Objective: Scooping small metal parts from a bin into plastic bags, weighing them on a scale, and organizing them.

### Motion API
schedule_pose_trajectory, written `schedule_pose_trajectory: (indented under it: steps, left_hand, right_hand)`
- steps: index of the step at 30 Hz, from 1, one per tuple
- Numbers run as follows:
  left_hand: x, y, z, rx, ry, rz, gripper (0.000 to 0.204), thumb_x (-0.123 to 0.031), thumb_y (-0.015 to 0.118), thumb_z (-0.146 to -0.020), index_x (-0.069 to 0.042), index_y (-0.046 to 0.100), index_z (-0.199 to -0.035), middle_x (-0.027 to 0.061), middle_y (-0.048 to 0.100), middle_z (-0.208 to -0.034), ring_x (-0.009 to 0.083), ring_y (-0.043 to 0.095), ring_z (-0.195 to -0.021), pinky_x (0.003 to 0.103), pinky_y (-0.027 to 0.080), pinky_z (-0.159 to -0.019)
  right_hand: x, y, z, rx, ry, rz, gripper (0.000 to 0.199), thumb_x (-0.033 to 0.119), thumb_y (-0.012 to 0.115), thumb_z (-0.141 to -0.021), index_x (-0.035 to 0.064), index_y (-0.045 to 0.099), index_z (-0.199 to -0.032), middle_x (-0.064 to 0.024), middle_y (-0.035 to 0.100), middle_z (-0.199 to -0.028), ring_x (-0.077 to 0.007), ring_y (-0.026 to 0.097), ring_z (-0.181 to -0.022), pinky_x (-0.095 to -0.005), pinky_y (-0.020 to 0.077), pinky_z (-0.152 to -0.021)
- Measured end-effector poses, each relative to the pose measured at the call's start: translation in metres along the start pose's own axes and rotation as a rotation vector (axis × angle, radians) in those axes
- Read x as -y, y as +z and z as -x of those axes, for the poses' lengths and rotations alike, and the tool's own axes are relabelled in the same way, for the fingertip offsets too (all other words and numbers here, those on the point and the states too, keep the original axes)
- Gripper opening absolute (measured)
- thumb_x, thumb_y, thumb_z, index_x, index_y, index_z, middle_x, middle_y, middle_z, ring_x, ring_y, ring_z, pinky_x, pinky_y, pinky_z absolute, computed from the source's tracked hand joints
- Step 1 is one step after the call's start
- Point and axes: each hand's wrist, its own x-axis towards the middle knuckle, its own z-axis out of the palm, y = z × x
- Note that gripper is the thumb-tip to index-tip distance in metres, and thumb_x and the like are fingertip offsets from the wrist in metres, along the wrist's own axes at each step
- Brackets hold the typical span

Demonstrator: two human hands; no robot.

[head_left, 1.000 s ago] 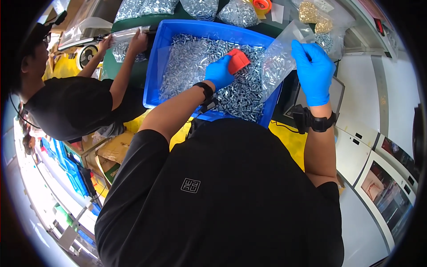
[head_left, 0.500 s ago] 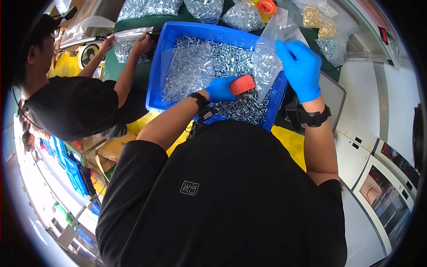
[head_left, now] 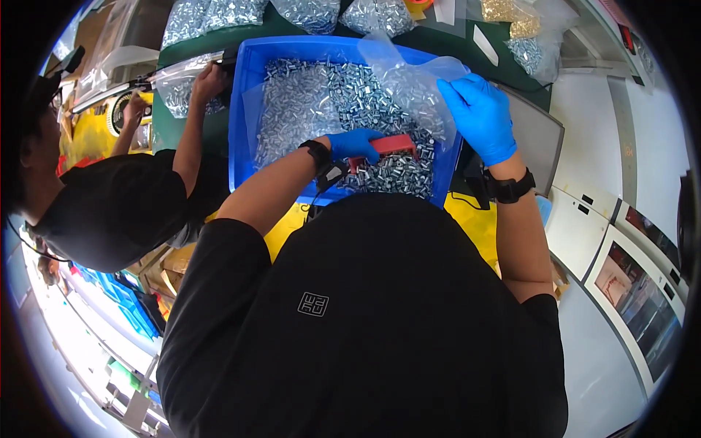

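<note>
My left hand [head_left: 355,144], in a blue glove, is closed on a small red plastic box [head_left: 396,144]. The box is tilted low over a heap of small silvery metal sleeves [head_left: 394,175] in a large blue bin [head_left: 238,124]. My right hand [head_left: 480,118], gloved in blue too, pinches the edge of a clear plastic bag [head_left: 418,82] above the bin's right side. The bag hangs leftward over the metal pieces. Whether pieces are inside it or only show through it, I cannot tell. Another clear plastic sheet or bag [head_left: 281,120] lies over the left part of the heap.
Filled clear bags of metal parts [head_left: 307,14] line the back of the green table [head_left: 453,47]. A bag of gold-coloured parts [head_left: 507,14] lies at the back right. To my left a co-worker [head_left: 124,193] handles another bag [head_left: 182,87]. A grey panel [head_left: 537,131] stands at right.
The red box has turned and dipped toward the metal pieces with my left hand. The bag has swung up and left, its top spreading out. The co-worker's hands have moved apart.
</note>
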Motion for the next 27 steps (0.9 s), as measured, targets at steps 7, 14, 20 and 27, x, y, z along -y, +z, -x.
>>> schedule_pose_trajectory:
  steps: [7,14,20,27]
  left_hand:
    - [0.031,-0.033,-0.025,0.191,-0.168,0.337,0.059,-0.012,0.058,-0.072,-0.006,0.052,-0.131,0.0058,0.059,-0.092,0.0164,0.062,-0.077,0.034,0.054,-0.072]
    - [0.023,-0.062,0.026,0.016,-0.004,0.534,0.064,-0.013,0.057,-0.075,0.001,0.048,-0.137,0.0144,0.065,-0.121,0.0236,0.067,-0.102,0.035,0.052,-0.095]
    - [0.026,-0.067,0.100,-0.272,0.210,0.828,0.053,-0.015,0.058,-0.079,0.004,0.055,-0.128,0.0169,0.066,-0.119,0.0270,0.066,-0.103,0.038,0.050,-0.097]
    - [-0.007,-0.021,0.167,-0.484,0.508,0.523,0.017,0.001,0.065,-0.084,-0.006,0.062,-0.099,0.0083,0.065,-0.103,0.0163,0.063,-0.099,0.032,0.053,-0.089]
  right_hand:
    - [0.005,0.009,0.006,0.019,0.098,-0.043,0.010,0.011,0.071,-0.085,0.0020,0.068,-0.082,-0.0141,0.061,-0.075,-0.0315,0.061,-0.063,-0.0359,0.0479,-0.058]
    - [0.016,0.019,0.023,-0.024,0.183,-0.115,0.011,0.011,0.071,-0.085,0.0011,0.068,-0.081,-0.0147,0.061,-0.074,-0.0306,0.060,-0.062,-0.0355,0.0466,-0.056]
    - [0.027,0.029,0.052,-0.013,0.085,-0.081,0.010,0.012,0.072,-0.084,0.0032,0.069,-0.079,-0.0125,0.060,-0.072,-0.0297,0.060,-0.059,-0.0373,0.0465,-0.055]
    - [0.031,0.035,0.069,0.044,-0.149,0.086,0.009,0.018,0.072,-0.083,0.0104,0.068,-0.079,-0.0065,0.052,-0.069,-0.0249,0.056,-0.063,-0.0372,0.0452,-0.055]
